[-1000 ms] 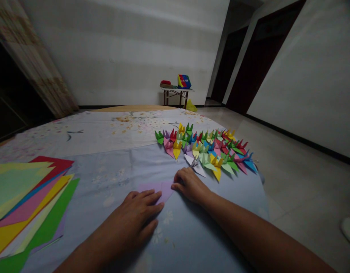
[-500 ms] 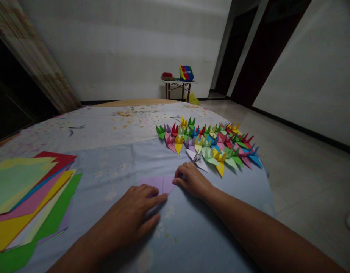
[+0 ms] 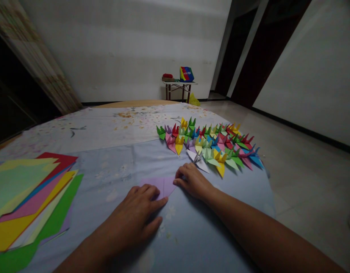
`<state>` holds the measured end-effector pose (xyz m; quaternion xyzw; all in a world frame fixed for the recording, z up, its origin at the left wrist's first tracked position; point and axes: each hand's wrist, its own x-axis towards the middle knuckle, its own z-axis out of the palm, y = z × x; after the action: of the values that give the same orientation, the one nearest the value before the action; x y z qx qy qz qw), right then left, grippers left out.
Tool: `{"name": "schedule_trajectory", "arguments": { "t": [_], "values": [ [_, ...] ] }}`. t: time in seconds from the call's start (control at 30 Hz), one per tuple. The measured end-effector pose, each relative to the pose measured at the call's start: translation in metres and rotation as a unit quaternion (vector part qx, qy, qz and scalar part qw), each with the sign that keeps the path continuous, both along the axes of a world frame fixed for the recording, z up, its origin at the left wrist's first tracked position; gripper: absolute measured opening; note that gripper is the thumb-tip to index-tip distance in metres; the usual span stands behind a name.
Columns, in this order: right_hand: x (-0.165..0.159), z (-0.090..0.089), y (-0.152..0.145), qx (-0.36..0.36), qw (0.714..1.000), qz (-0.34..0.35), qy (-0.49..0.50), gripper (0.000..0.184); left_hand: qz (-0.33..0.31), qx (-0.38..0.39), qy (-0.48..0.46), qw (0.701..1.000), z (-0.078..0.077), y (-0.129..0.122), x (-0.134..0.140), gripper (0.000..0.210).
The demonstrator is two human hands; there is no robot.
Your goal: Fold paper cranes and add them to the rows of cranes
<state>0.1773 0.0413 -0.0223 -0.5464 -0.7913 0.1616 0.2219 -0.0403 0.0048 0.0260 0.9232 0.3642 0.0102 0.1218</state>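
Observation:
A small sheet of purple paper (image 3: 165, 185), folded to a point at its right and marked by a crease, lies flat on the blue tablecloth. My left hand (image 3: 142, 206) rests on its left and near side, fingers spread, thumb apart on the cloth. At the right corner of the paper, my right hand (image 3: 192, 180) has thumb and fingertips pinched on the edge. Just beyond that hand sits a white paper crane (image 3: 198, 159), the nearest of many folded cranes. The left part of the purple paper is hidden under my left hand.
Several rows of colourful paper cranes (image 3: 211, 142) cover the table's right side. A stack of coloured paper sheets (image 3: 30, 201) lies at the left. Far back, a small table (image 3: 179, 83) by the wall holds a multicoloured box (image 3: 186, 74).
Both hands keep almost the same place on the purple paper. The whole view has shifted very slightly; nothing was taken hold of or let go.

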Motion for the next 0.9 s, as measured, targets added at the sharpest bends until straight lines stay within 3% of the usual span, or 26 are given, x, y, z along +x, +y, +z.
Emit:
{"name": "schedule_trajectory", "arguments": {
  "t": [0.3, 0.4, 0.53, 0.67, 0.9],
  "values": [
    [-0.009, -0.007, -0.007, 0.063, 0.997, -0.013, -0.049, 0.05, 0.006, 0.008, 0.002, 1.0, -0.005, 0.001, 0.0, 0.037],
    [-0.004, -0.008, -0.003, 0.047, 0.997, -0.04, -0.044, 0.046, 0.003, 0.007, 0.0, 1.0, -0.005, 0.001, -0.001, 0.037],
    [0.008, -0.01, 0.002, 0.031, 0.997, -0.062, -0.023, 0.028, -0.002, 0.008, 0.001, 1.0, -0.002, 0.001, -0.003, 0.034],
    [0.011, -0.007, 0.001, 0.033, 0.999, -0.033, -0.01, 0.011, -0.005, 0.006, -0.003, 1.0, -0.001, 0.001, -0.006, 0.031],
    [0.002, -0.001, -0.004, 0.052, 0.998, -0.003, -0.031, 0.027, -0.006, 0.015, -0.034, 0.999, -0.007, 0.003, -0.008, 0.028]
  ]
}}
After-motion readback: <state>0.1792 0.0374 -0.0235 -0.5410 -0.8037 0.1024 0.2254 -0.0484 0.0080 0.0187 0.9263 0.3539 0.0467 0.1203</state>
